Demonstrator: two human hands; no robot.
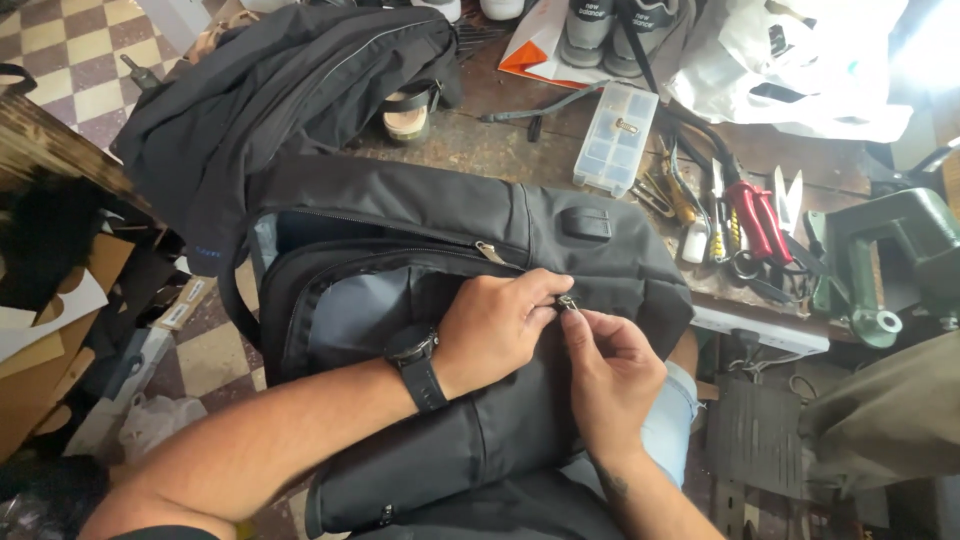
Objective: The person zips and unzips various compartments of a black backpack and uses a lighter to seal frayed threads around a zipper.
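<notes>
A black backpack (420, 230) lies across my lap, its front pocket open and showing grey lining (360, 310). My left hand (495, 325), with a black watch on the wrist, rests on the pocket edge and pinches the fabric by a small metal zipper slider (567, 301). My right hand (610, 370) meets it from below, thumb and forefinger closed on that same slider. A second silver zipper pull (489, 252) sits higher on the bag's upper zip line.
A worn workbench (500, 140) behind the bag holds a clear compartment box (615, 137), red-handled pliers (757, 218), scissors and other tools. A green vise (880, 260) stands at right. Another black bag (270, 100) lies at upper left; grey shoes (610, 30) sit at the back.
</notes>
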